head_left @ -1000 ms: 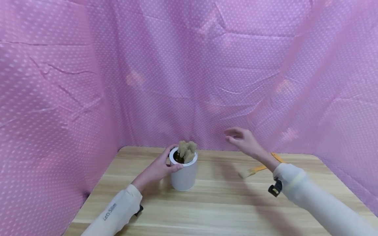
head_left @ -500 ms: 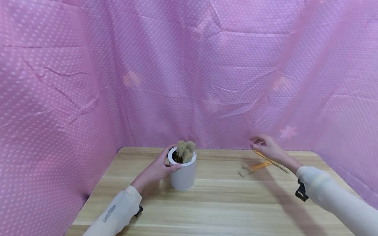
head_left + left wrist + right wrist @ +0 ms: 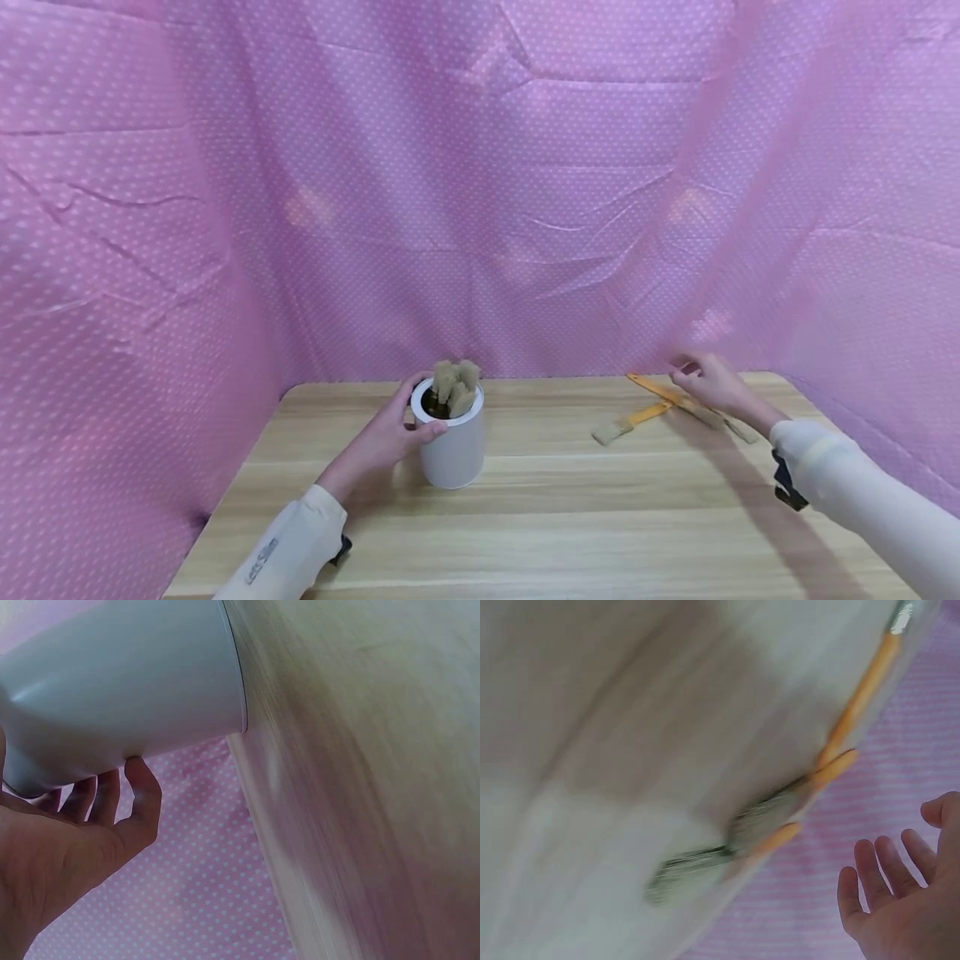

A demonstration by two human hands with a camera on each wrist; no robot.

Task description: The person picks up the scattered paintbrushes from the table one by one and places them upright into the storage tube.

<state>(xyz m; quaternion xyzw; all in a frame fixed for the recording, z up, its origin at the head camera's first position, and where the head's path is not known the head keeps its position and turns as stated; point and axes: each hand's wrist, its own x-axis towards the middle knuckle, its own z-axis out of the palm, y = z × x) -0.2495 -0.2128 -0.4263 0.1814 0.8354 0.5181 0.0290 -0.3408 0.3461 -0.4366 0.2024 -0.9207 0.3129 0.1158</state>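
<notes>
A white cylindrical pot (image 3: 452,454) stands on the table, several pale bristle heads (image 3: 454,388) of brushes poking up from its opening. My left hand (image 3: 384,437) holds it from the left, thumb at the front of the rim; in the left wrist view the fingers (image 3: 142,787) curl against the pot's smooth wall (image 3: 127,682). On the right, orange-handled paintbrushes (image 3: 648,413) lie crossed on the tabletop. My right hand (image 3: 711,386) hovers just over them, and the right wrist view shows its loosely bent fingers (image 3: 875,874) with nothing in them, beside the brush handles (image 3: 862,697).
The wooden table (image 3: 517,533) has its back edge close to a pink dotted cloth (image 3: 480,208), which hangs on the back and both sides. A black wrist strap (image 3: 787,483) shows under the right sleeve.
My right hand has moved right and lower, over the paintbrushes, and more of them now show. My left hand keeps its hold on the pot. The head view has shifted slightly right.
</notes>
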